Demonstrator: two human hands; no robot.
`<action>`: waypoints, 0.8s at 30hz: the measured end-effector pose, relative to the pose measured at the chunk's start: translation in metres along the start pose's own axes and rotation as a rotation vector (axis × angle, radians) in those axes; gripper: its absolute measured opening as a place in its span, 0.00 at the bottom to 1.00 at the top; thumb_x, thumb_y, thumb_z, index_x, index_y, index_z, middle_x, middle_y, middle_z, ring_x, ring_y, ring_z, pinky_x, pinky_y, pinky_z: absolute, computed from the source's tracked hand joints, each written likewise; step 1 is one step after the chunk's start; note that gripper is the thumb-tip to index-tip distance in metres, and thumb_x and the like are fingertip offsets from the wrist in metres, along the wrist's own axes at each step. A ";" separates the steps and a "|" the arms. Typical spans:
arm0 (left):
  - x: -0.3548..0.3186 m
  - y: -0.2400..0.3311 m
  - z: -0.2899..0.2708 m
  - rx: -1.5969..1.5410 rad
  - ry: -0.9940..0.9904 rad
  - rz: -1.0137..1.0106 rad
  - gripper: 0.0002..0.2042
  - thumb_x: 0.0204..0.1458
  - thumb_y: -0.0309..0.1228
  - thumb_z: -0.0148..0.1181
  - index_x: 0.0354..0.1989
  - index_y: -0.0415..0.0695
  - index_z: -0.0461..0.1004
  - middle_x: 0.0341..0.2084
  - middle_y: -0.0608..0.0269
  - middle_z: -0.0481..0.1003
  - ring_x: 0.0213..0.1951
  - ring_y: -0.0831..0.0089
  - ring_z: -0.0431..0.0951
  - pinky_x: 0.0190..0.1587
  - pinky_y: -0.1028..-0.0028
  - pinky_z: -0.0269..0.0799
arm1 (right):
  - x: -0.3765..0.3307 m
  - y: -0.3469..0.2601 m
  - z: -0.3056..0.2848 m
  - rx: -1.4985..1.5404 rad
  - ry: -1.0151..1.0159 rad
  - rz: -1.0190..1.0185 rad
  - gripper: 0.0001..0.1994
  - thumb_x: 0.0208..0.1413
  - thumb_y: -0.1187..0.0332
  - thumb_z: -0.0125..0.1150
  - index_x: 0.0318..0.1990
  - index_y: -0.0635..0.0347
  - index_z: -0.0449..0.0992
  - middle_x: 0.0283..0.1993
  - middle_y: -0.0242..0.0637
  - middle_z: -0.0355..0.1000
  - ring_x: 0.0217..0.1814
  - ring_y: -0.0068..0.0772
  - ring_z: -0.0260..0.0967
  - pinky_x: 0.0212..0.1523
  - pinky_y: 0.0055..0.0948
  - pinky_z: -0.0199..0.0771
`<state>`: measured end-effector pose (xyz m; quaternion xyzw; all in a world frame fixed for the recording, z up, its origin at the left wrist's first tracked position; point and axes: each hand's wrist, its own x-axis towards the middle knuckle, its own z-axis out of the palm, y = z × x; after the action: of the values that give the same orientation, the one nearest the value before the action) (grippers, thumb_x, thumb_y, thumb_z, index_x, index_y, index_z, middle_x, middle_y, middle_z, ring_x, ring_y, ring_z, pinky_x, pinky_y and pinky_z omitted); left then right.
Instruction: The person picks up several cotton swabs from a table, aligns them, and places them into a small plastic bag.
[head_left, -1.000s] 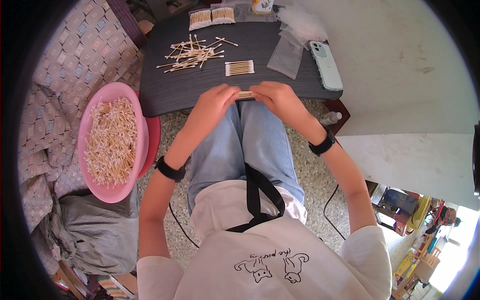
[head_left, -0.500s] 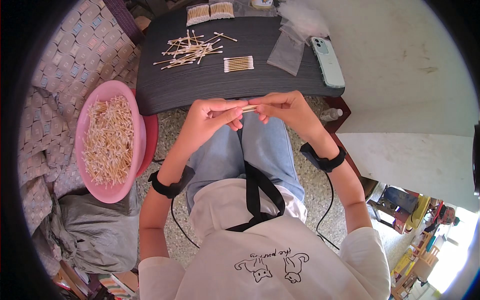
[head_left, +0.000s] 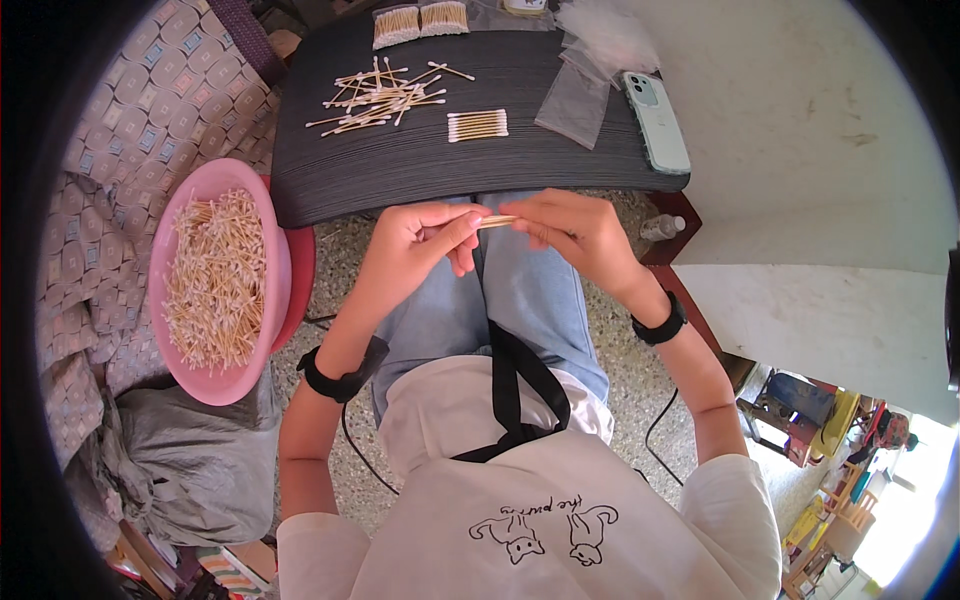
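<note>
In front of the black table's near edge, over my lap, a few cotton swabs (head_left: 497,222) are held level between my two hands. My left hand (head_left: 412,243) pinches their left end between thumb and fingers. At the right end, the fingers of my right hand (head_left: 583,238) close about the tips, slightly smeared by motion. Just beyond, a neat row of cotton swabs (head_left: 478,125) lies side by side on the table (head_left: 400,178). A loose heap of cotton swabs (head_left: 380,100) is scattered to its left. How many swabs I hold is hidden.
At left, a pink basin (head_left: 283,300) full of cotton swabs sits on a red stool (head_left: 303,265). Two packed bundles of swabs (head_left: 420,25) lie at the table's far edge. Clear plastic bags (head_left: 575,105) and a pale phone (head_left: 657,125) are at right, near the wall (head_left: 790,130).
My right hand has turned and shifted slightly, its fingers now flatter over the swabs' right end. My left hand keeps its pinch almost in place. The swabs on the table have not moved.
</note>
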<state>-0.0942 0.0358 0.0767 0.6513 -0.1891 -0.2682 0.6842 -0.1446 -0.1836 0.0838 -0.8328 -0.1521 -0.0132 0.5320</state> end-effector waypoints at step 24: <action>0.055 -0.021 0.034 0.330 -0.080 0.259 0.09 0.57 0.27 0.55 0.42 0.35 0.77 0.25 0.61 0.75 0.23 0.79 0.75 0.24 0.80 0.69 | -0.025 0.028 -0.017 -0.529 0.203 -0.256 0.07 0.50 0.77 0.61 0.38 0.67 0.75 0.28 0.44 0.70 0.27 0.46 0.69 0.27 0.36 0.70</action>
<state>-0.0743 -0.0243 0.0537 0.7136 -0.3396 -0.1692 0.5889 -0.1585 -0.2154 0.0615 -0.9109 -0.1930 -0.2024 0.3033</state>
